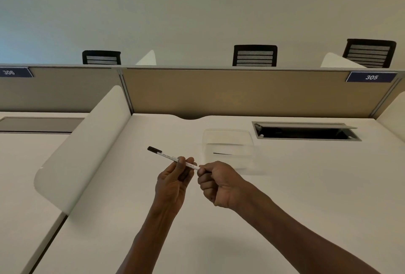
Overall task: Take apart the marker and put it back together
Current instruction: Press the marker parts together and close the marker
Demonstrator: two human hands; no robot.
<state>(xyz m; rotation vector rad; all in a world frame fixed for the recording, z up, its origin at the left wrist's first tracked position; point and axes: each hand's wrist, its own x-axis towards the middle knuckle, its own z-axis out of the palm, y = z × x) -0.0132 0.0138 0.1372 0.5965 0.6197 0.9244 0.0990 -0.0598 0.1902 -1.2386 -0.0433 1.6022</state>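
One marker [173, 158] is held above the white desk [131, 219], a slim white barrel with dark print along it and a black cap [154, 149] on its far-left end. Its long axis runs on a slant, from far left down to near right, so the capped end points away and to the left while the other end is buried in the right hand [215, 182]. The left hand [173, 182] grips the barrel at about its middle, thumb and fingertips pinched narrow around it, palm turned toward the camera. The right hand is curled into a loose fist closed over the near-right end of the marker (whatever part lies inside the fist is hidden). Both hands hover over the desk, close together but with a small gap between them where the white barrel shows.

Just beyond the right hand a clear plastic container [228, 144] rests on the desk, with a thin dark line showing inside it; what that is cannot be told. Farther right, an open cable hatch [306, 132] is sunk into the desktop. A curved white divider [87, 149] stands at the left of the desk, and a tan partition [230, 94] crosses the far edge, carrying a blue tag [371, 77] reading 305. Three black mesh chair backs [255, 55] rise behind it.
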